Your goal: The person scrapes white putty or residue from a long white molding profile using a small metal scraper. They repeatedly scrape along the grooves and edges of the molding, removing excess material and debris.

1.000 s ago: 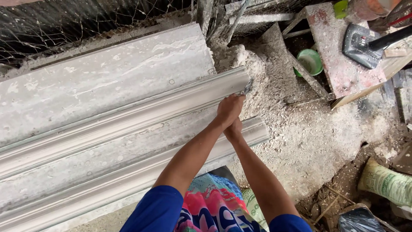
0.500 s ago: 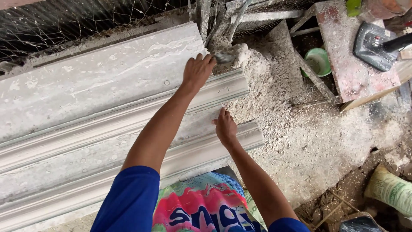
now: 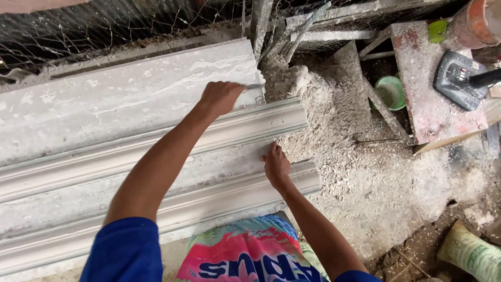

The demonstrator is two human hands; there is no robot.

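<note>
White plaster moulding (image 3: 104,172) runs from the left edge to mid-frame, w/ a flat slab part up top and stepped ridges below; wire mesh (image 3: 104,26) behind it. Left hand (image 3: 222,96) sits near the slab's right end, fingers curled shut around a thin metal tool (image 3: 254,86), tip at the slab's right edge. Right hand (image 3: 276,166) lies lower, on the channel btwn the two ridges near the moulding's right end, fingers together, pressed flat on the plaster. Right of the moulding: plaster rubble (image 3: 323,104) heaped on the ground. Further right, a green bowl (image 3: 391,93) under a stained bench (image 3: 428,89), dark power tool (image 3: 459,78) on the bench's right edge. Sack (image 3: 469,253) at bottom right corner.
</note>
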